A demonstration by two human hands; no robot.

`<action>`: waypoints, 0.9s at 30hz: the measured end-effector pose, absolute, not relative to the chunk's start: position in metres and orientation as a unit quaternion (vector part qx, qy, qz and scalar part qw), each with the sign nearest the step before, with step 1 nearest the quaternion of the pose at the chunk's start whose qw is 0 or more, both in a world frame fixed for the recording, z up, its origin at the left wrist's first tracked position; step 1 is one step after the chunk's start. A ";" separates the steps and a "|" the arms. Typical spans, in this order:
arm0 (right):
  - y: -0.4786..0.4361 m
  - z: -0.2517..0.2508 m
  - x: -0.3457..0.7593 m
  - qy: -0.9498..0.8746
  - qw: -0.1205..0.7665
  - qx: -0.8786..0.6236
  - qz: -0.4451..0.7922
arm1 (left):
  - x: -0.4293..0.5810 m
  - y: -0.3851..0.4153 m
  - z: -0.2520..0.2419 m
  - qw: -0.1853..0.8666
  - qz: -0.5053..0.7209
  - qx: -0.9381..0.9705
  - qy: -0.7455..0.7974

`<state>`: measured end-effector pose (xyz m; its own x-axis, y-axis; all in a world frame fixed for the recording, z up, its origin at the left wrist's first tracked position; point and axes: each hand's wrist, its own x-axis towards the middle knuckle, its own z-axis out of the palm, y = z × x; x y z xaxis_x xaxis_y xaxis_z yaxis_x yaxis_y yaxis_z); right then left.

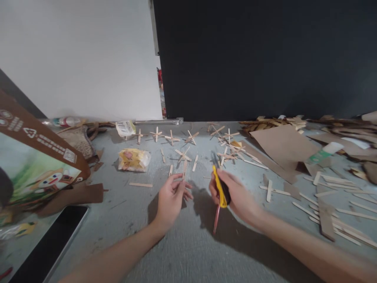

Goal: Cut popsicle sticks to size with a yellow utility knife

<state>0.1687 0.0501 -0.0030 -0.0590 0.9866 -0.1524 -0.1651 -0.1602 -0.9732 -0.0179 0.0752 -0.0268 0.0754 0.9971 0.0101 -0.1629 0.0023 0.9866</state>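
Note:
My left hand (172,198) pinches a wooden craft stick (184,169) between thumb and fingers, its far end pointing away from me. Wrapped round a yellow and black utility knife (219,186) is my right hand (237,192); the knife's front end is blurred. A thin reddish pen-like stick (216,221) sticks out below that hand; I cannot tell what it is. Beyond my hands, several craft sticks lie crossed in star shapes, one of them a crossed star (183,155). A single craft stick (140,184) lies to the left of my left hand.
Loose craft sticks (347,232) and brown cardboard (285,147) spread over the right side, with a green and white tube (326,152). At left are a phone (51,243), a printed box (38,157) and a yellow packet (134,160). A dark panel (265,59) stands behind.

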 end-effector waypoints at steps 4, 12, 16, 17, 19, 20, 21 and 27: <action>0.032 -0.017 0.155 -0.422 0.399 -0.444 0.683 | -0.018 0.077 -0.029 0.558 0.522 0.475 0.436; 0.048 -0.029 0.177 -0.623 0.466 -0.520 0.353 | -0.019 0.077 -0.029 0.554 0.512 0.493 0.434; 0.040 -0.031 0.172 -0.631 0.422 -0.519 0.392 | -0.019 0.075 -0.030 0.550 0.500 0.503 0.440; 0.038 -0.031 0.170 -0.627 0.417 -0.515 0.409 | -0.019 0.074 -0.030 0.549 0.499 0.504 0.442; 0.035 -0.030 0.167 -0.625 0.406 -0.510 0.429 | -0.019 0.074 -0.031 0.548 0.498 0.506 0.442; 0.034 -0.029 0.166 -0.625 0.402 -0.511 0.431 | -0.019 0.074 -0.032 0.548 0.498 0.507 0.441; 0.034 -0.028 0.166 -0.627 0.399 -0.513 0.430 | -0.019 0.075 -0.032 0.549 0.498 0.507 0.440; 0.034 -0.027 0.165 -0.645 0.386 -0.510 0.418 | -0.020 0.074 -0.032 0.537 0.490 0.535 0.431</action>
<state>0.1650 0.0342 -0.0268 -0.1820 0.9807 0.0709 0.3362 0.1298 -0.9328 -0.0202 0.0742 -0.0319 0.1488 0.9869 0.0617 -0.0652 -0.0525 0.9965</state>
